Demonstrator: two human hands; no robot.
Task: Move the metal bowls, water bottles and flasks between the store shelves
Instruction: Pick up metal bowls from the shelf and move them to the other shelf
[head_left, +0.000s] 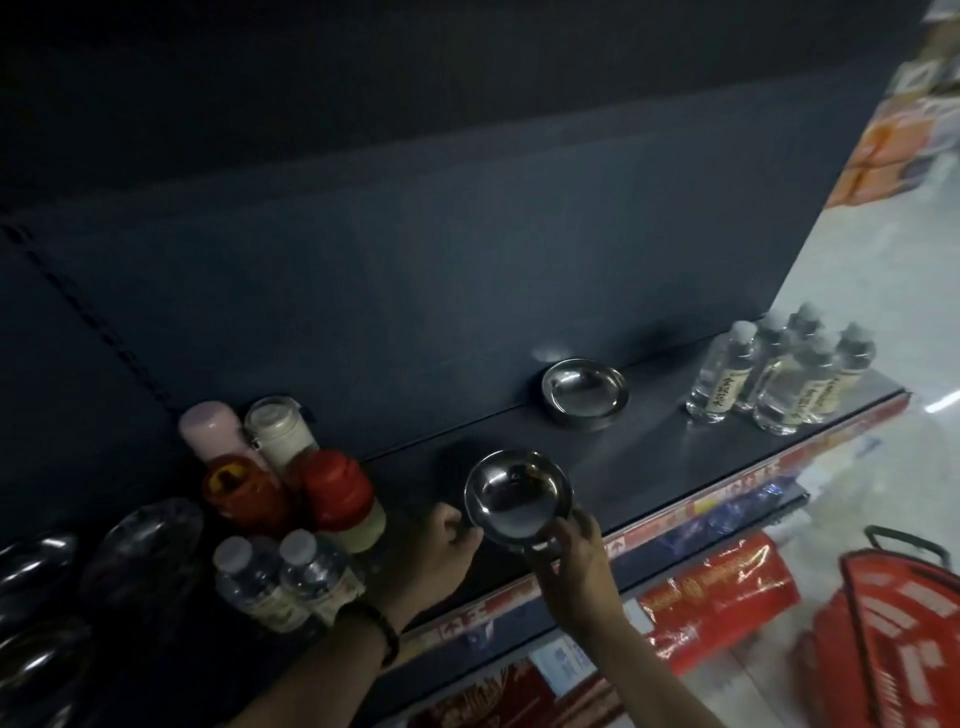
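Note:
A shiny metal bowl (517, 496) is held just above the dark shelf (675, 457), tilted toward me. My right hand (574, 564) grips its near rim from below. My left hand (441, 551) touches the bowl's left edge with curled fingers. A second metal bowl (584, 391) sits flat on the shelf farther back. Several clear water bottles (779, 376) stand at the shelf's right end. Several flasks (280, 467), pink, white and red-capped, cluster at the left, with two small water bottles (283, 577) in front of them.
More metal bowls (36, 571) and a dark wrapped dish (150, 551) lie at the far left. A red shopping basket (904, 623) stands on the floor at right. Red packages (717, 597) fill the shelf below. The shelf's back panel is dark.

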